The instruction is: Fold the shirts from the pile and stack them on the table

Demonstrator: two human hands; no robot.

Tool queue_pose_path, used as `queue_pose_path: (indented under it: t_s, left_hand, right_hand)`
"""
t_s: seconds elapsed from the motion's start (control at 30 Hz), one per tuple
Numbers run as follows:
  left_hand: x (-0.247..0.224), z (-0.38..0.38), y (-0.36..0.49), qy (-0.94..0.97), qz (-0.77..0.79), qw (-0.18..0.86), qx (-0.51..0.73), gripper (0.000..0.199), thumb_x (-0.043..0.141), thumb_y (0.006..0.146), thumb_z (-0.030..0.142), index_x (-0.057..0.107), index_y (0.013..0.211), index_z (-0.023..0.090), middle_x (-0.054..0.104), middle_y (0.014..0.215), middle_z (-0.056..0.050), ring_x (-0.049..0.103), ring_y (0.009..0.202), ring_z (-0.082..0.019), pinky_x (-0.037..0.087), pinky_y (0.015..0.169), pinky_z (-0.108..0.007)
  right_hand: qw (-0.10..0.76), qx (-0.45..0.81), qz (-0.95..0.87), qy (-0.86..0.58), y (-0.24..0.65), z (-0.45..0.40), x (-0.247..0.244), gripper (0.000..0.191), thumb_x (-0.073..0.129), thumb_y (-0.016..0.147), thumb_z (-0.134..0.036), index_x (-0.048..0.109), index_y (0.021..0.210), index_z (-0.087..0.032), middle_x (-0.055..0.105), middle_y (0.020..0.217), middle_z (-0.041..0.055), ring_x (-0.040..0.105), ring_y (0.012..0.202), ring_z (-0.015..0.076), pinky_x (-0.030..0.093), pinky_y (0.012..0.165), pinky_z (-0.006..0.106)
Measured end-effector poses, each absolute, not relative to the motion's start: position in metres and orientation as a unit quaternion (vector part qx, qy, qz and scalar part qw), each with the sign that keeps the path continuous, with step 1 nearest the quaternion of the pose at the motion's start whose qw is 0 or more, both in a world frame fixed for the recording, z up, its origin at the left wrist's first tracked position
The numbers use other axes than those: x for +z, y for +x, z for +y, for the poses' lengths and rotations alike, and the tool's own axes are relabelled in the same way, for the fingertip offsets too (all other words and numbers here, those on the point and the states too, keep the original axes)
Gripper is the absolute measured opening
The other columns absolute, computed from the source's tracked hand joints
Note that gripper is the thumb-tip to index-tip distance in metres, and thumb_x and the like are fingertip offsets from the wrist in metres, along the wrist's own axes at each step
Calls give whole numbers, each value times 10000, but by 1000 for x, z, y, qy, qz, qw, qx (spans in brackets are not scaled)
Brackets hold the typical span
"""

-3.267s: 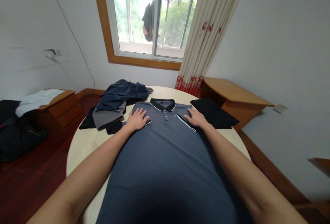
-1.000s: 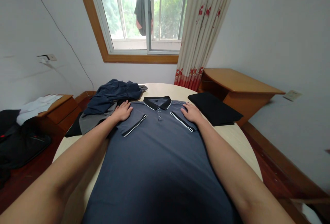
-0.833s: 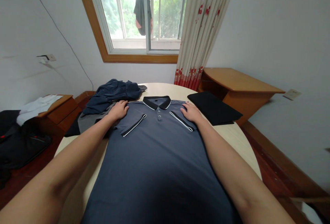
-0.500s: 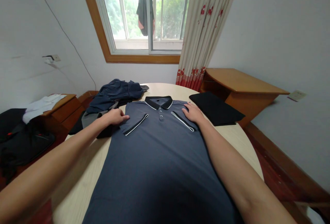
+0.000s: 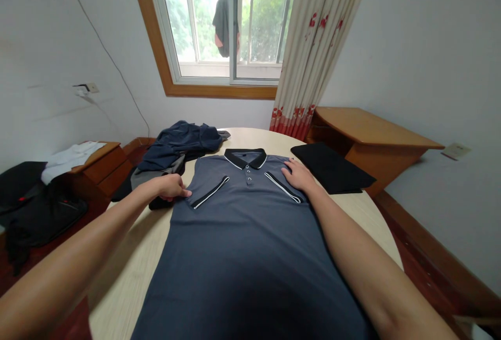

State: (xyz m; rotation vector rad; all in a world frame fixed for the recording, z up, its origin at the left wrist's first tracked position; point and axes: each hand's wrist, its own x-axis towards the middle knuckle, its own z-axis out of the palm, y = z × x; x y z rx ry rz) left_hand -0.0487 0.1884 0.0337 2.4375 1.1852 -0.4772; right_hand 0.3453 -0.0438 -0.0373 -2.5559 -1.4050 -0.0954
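Observation:
A dark grey polo shirt (image 5: 242,235) lies front side up on the table, its black collar (image 5: 246,158) with white trim at the far end. Both short sleeves are folded inward over the chest, their black-and-white cuffs slanting toward the middle. At the left edge, by the folded sleeve, my left hand (image 5: 174,186) is closed, with thumb and fingers pinching the cloth. My right hand (image 5: 298,174) rests flat on the opposite shoulder edge, fingers stretched out. The shirt's lower end runs out of view toward me.
A heap of dark blue and grey clothes (image 5: 182,144) lies at the table's back left. Folded black cloth (image 5: 332,167) sits at the right. Beyond the round table (image 5: 121,256) stand a wooden desk (image 5: 376,126), a curtain (image 5: 309,53) and a small cabinet with white cloth (image 5: 76,160).
My left hand has slid a little toward me along the shirt's left edge and now pinches it lower down. My right hand stays on the shoulder. The view has shifted slightly.

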Motion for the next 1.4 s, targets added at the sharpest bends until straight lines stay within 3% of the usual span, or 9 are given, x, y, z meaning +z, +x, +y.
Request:
queue_pose_path:
  t_s: [0.13, 0.23, 0.33, 0.6, 0.73, 0.83, 1.17, 1.27, 1.4]
  left_hand:
    - [25, 178, -13, 922, 382, 18, -51, 468, 568, 861, 549, 727, 1053, 153, 713, 1151, -183, 675, 1075, -340, 527, 900, -375]
    - [5, 169, 19, 934, 356, -1, 0, 642, 408, 963, 536, 558, 1393, 83, 508, 1492, -220, 498, 1365, -345, 417, 1101, -420]
    - [-15, 171, 40, 918, 396, 5, -1, 711, 265, 1015, 523, 372, 1539, 54, 275, 1642, -204, 261, 1520, -334, 279, 1198, -501]
    - [-27, 214, 43, 916, 401, 6, 7, 758, 184, 1009, 573, 282, 1599, 107, 190, 1681, -110, 131, 1560, -286, 185, 1232, -539]
    - [-18, 206, 55, 925, 379, -24, -5, 686, 202, 1017, 495, 354, 1573, 123, 222, 1673, -109, 174, 1546, -325, 157, 1217, -602]
    - [-17, 191, 70, 953, 301, -18, 5, 645, 213, 1020, 450, 373, 1565, 145, 243, 1670, -84, 188, 1546, -292, 165, 1226, -570]
    - [-29, 213, 86, 941, 333, 52, 23, 734, 222, 985, 631, 292, 1608, 247, 170, 1691, -21, 136, 1558, -303, 128, 1231, -580]
    - [-30, 219, 90, 944, 326, 42, 23, 742, 212, 984, 636, 285, 1611, 245, 176, 1690, -23, 158, 1553, -304, 133, 1231, -573]
    - [-30, 223, 94, 947, 318, 31, 17, 734, 202, 987, 634, 271, 1615, 260, 184, 1688, -29, 185, 1546, -305, 143, 1230, -557]
  right_hand:
    - [107, -36, -474, -873, 344, -43, -37, 557, 389, 1034, -422, 530, 1467, -100, 398, 1586, 147, 362, 1478, 247, 242, 1235, 353]
    - [109, -35, -475, -872, 344, -43, -36, 557, 391, 1035, -423, 530, 1466, -100, 400, 1585, 151, 360, 1478, 242, 240, 1233, 351]
    - [105, -34, -476, -872, 345, -43, -37, 569, 386, 1037, -428, 521, 1472, -87, 393, 1587, 161, 357, 1480, 251, 235, 1233, 357]
    - [85, -24, -448, -890, 346, -39, -34, 585, 338, 1049, -432, 446, 1521, -103, 337, 1620, 135, 322, 1496, 260, 259, 1218, 437]
    - [86, -65, -466, -878, 329, -32, -22, 541, 384, 1036, -392, 490, 1484, -108, 390, 1593, 139, 339, 1481, 274, 214, 1225, 497]
    - [99, -69, -521, -845, 309, -21, -17, 539, 378, 1040, -415, 484, 1491, -141, 383, 1600, 124, 315, 1493, 255, 175, 1237, 483]
    - [61, 54, -474, -877, 304, -7, -22, 740, 268, 1018, -630, 269, 1610, -186, 161, 1681, 94, 141, 1555, 274, 119, 1240, 538]
    - [45, 69, -463, -883, 306, 2, -17, 751, 259, 1011, -642, 264, 1613, -193, 151, 1682, 108, 145, 1550, 312, 147, 1223, 577]
    - [63, 51, -484, -871, 313, 9, -20, 720, 231, 1024, -607, 268, 1611, -192, 166, 1681, 88, 136, 1555, 283, 120, 1238, 552]
